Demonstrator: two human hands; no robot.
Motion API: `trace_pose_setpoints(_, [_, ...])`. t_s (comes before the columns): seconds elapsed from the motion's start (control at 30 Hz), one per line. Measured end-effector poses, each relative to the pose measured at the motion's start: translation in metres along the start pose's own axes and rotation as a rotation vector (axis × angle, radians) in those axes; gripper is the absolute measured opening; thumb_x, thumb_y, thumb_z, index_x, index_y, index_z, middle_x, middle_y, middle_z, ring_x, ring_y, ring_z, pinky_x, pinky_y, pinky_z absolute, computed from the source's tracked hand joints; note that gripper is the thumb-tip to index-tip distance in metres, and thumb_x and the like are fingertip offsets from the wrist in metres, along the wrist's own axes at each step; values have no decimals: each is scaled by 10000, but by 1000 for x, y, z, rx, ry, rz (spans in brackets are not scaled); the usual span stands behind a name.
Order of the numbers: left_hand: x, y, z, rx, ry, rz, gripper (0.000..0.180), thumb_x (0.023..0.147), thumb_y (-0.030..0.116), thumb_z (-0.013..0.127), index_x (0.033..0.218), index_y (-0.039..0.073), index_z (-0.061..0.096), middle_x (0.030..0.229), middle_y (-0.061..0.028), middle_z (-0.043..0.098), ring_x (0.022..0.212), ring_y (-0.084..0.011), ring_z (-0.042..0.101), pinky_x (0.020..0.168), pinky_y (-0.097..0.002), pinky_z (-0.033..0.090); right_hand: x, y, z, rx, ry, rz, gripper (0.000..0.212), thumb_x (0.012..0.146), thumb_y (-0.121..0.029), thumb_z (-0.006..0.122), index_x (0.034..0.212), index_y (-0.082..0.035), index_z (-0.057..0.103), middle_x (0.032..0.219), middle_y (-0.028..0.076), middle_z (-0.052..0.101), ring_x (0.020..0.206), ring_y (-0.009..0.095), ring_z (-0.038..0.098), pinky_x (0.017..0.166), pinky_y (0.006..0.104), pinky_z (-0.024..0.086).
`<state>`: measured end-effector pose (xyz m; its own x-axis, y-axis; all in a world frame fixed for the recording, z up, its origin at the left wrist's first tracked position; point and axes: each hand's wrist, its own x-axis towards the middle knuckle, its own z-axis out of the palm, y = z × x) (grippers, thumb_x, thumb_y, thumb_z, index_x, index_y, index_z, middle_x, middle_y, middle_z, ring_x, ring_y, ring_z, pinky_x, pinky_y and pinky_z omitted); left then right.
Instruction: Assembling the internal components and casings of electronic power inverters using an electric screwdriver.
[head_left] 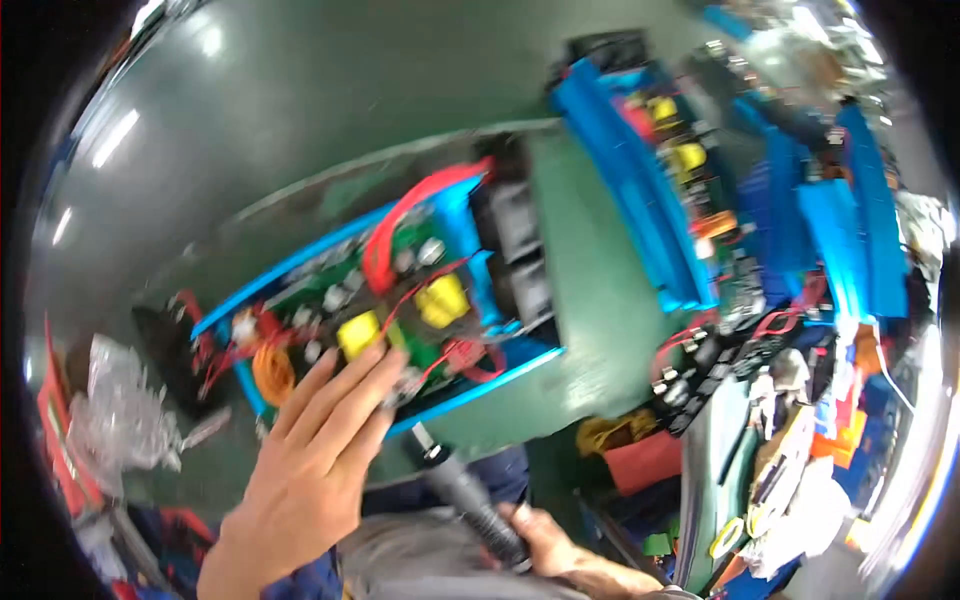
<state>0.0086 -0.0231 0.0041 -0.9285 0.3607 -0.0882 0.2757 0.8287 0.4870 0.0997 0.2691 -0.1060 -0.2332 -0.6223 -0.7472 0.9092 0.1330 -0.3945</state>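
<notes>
In front of me lies a blue open casing with a green circuit board inside. The board carries two yellow-wrapped transformers, a thick red cable and an orange-brown coil. My left hand reaches over the casing's near edge, fingers stretched and close together, tips by the nearer yellow transformer; whether they touch it I cannot tell. Below the casing, my right hand is closed at the rear end of a black power screwdriver. The screwdriver's tip points at the casing's near wall.
A second blue casing with yellow parts stands to the right, with more blue casings beyond it. Clear plastic bags lie at the left. Tools and loose items crowd the lower right, near a yellow tape roll.
</notes>
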Motion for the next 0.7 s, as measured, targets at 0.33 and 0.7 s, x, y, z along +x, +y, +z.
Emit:
trace_pose_setpoints(0.33, [-2, -9, 11, 64, 81, 100, 307, 879, 10, 602, 1164, -100, 635, 1465, -166, 530, 1388, -320, 482, 1167, -502, 346, 11, 4, 4, 372, -311, -55, 925, 1016, -713, 228, 1486, 61, 413, 725, 65, 566, 584, 148, 523, 611, 275, 463])
trace_pose_setpoints(0.7, [-172, -133, -18, 298, 739, -787, 297, 975, 177, 651, 1238, 41, 658, 1146, -137, 685, 920, -258, 667, 824, -378, 522, 18, 46, -17, -169, 350, -508, 807, 1002, -714, 246, 1214, -5, 569, 734, 83, 619, 600, 178, 581, 568, 307, 471])
